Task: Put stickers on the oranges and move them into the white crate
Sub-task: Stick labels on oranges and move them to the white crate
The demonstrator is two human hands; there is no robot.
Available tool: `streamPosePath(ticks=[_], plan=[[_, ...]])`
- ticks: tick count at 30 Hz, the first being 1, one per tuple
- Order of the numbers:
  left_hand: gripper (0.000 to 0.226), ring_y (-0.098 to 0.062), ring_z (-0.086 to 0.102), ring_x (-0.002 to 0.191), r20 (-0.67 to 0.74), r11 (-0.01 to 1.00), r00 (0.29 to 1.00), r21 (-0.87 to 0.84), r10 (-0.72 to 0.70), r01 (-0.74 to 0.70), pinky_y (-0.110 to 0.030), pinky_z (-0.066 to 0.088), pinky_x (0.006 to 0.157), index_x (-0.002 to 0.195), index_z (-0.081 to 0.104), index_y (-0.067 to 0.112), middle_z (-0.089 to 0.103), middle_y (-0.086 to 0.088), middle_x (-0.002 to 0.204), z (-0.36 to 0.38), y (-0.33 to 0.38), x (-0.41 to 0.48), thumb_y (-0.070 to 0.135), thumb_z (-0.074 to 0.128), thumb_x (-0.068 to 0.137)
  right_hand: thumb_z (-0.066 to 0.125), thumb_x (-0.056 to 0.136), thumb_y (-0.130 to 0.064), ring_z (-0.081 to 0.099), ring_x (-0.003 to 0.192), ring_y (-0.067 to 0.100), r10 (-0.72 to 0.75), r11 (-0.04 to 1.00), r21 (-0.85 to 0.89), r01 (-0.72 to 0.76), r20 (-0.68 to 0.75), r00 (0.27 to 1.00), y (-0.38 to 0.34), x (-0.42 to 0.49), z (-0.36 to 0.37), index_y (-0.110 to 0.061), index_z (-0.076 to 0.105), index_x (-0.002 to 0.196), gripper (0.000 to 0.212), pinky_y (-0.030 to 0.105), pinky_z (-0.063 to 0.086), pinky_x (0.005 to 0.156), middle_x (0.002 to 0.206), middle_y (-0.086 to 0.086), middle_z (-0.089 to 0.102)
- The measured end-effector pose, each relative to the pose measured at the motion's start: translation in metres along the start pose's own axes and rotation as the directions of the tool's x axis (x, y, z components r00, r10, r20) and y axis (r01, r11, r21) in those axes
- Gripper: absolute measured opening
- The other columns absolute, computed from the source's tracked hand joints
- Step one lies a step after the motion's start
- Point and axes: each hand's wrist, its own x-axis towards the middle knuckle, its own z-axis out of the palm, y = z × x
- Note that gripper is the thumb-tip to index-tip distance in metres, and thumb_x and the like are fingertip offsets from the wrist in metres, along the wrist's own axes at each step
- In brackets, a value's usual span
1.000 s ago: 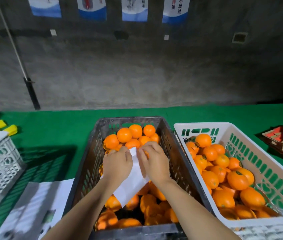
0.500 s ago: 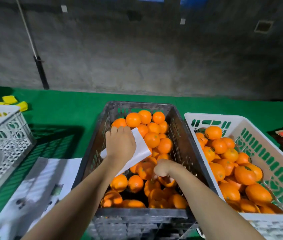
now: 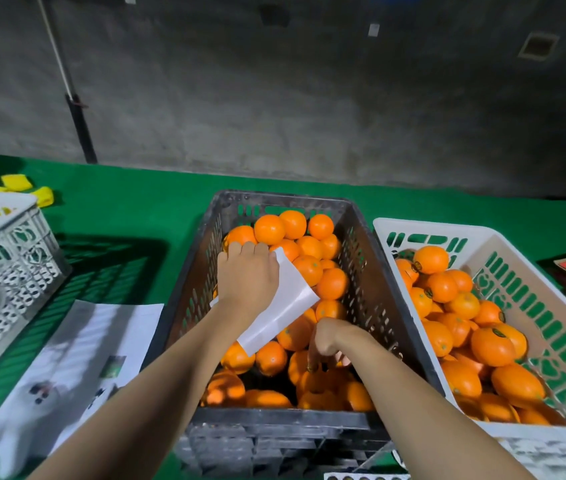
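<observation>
my left hand [image 3: 247,279] sits at the centre of the frame, fingers curled round a curved white strip of sticker backing paper [image 3: 283,304], so the stickers stay within reach above the fruit while the other hand works. my right hand [image 3: 327,341], just below and right of it, reaches down into the dark grey slotted plastic crate [image 3: 361,271], fingers bent downward onto a round orange fruit near the crate's front [image 3: 312,370]; i judge i'm pressing a sticker onto it, though i cannot tell whether the fingertips pinch anything, since they are partly hidden.

the dark crate is heaped with unlabelled-looking oranges, highest at its far end. to the right of the frame the white slotted plastic crate [image 3: 503,258] touches its side, kept close for short transfers, and is already well filled with oranges, several showing small dark stickers. a white lattice basket [image 3: 7,258] stands at the left edge, and printed white paper sheets [image 3: 77,362] lie on the green mat [image 3: 129,209] at lower left.
</observation>
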Motion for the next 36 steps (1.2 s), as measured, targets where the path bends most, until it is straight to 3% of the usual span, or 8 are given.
streamPosePath(ticks=[7,12,16,22,25,31,33,36], plan=[[0.041,-0.026,0.05,0.101,0.033,1.0,0.999,0.011,0.0,0.0,-0.039,0.037,0.083,0.107,0.061,0.016,0.062,-0.005,0.106,-0.001,0.0,0.0,0.038,0.027,0.106,0.059,0.099,-0.018,0.053,0.069,0.019,-0.032,0.999,-0.031,0.032,0.017,0.999,-0.009,-0.012,0.001,-0.007,0.055,0.136,0.039,0.024,0.039,0.048,0.098,0.009,0.056],[0.041,-0.026,0.05,0.099,0.028,1.0,1.0,-0.009,-0.003,0.004,-0.039,0.037,0.082,0.106,0.062,0.015,0.062,-0.005,0.104,-0.001,-0.001,-0.001,0.038,0.028,0.106,0.058,0.1,-0.015,0.063,0.092,0.026,-0.046,0.998,-0.032,0.046,0.021,0.999,-0.009,-0.019,-0.001,-0.008,0.049,0.143,0.045,0.024,0.042,0.051,0.102,0.01,0.059],[0.04,-0.024,0.049,0.097,0.022,1.0,1.0,-0.02,-0.006,0.006,-0.039,0.036,0.081,0.105,0.062,0.016,0.062,-0.005,0.103,-0.001,0.0,-0.001,0.038,0.029,0.105,0.056,0.1,-0.017,0.052,0.067,0.017,-0.034,0.999,-0.016,0.035,0.013,0.999,-0.006,-0.02,0.0,-0.013,0.049,0.143,0.044,0.023,0.043,0.052,0.118,0.006,0.058],[0.039,-0.024,0.049,0.096,0.014,1.0,1.0,-0.021,-0.01,0.01,-0.038,0.036,0.08,0.102,0.062,0.015,0.062,-0.005,0.1,-0.001,0.0,-0.001,0.037,0.03,0.105,0.054,0.1,-0.024,0.058,0.062,0.015,0.093,0.995,0.045,-0.094,0.016,0.996,0.0,-0.014,0.007,-0.006,0.06,0.125,0.031,0.027,0.054,0.069,0.094,0.008,0.062],[0.039,-0.023,0.049,0.095,0.011,1.0,1.0,-0.026,-0.017,0.017,-0.038,0.037,0.081,0.102,0.062,0.016,0.062,-0.005,0.099,0.0,-0.001,-0.002,0.038,0.029,0.105,0.056,0.099,-0.031,0.055,0.057,0.015,0.118,0.991,0.06,-0.12,0.034,0.992,0.004,-0.016,0.006,-0.009,0.061,0.104,0.023,0.025,0.05,0.056,0.086,0.006,0.06],[0.04,-0.024,0.05,0.099,0.034,1.0,0.999,-0.016,-0.019,0.019,-0.039,0.038,0.084,0.104,0.061,0.017,0.062,-0.004,0.103,-0.002,-0.001,-0.001,0.039,0.028,0.105,0.067,0.093,-0.038,0.044,0.048,0.012,0.177,0.957,0.22,-0.189,0.074,0.981,0.013,-0.01,0.01,-0.012,0.055,0.118,0.038,0.02,0.042,0.045,0.085,0.006,0.052],[0.04,-0.023,0.05,0.097,0.03,1.0,0.999,-0.009,-0.022,0.022,-0.038,0.037,0.083,0.102,0.061,0.018,0.062,-0.003,0.102,-0.002,-0.002,-0.002,0.039,0.027,0.105,0.065,0.095,-0.038,0.049,0.056,0.016,0.179,0.969,0.162,-0.185,0.051,0.983,0.01,-0.008,0.012,-0.012,0.055,0.11,0.032,0.023,0.048,0.059,0.091,0.007,0.053],[0.039,-0.023,0.05,0.096,0.023,1.0,0.999,-0.003,-0.026,0.026,-0.037,0.037,0.08,0.1,0.06,0.018,0.063,-0.003,0.1,-0.003,-0.004,-0.002,0.039,0.028,0.105,0.056,0.099,-0.037,0.059,0.111,0.031,0.137,0.988,-0.066,-0.141,-0.066,0.988,0.001,-0.006,0.014,-0.012,0.057,0.123,0.035,0.039,0.049,0.097,0.128,0.012,0.055]])
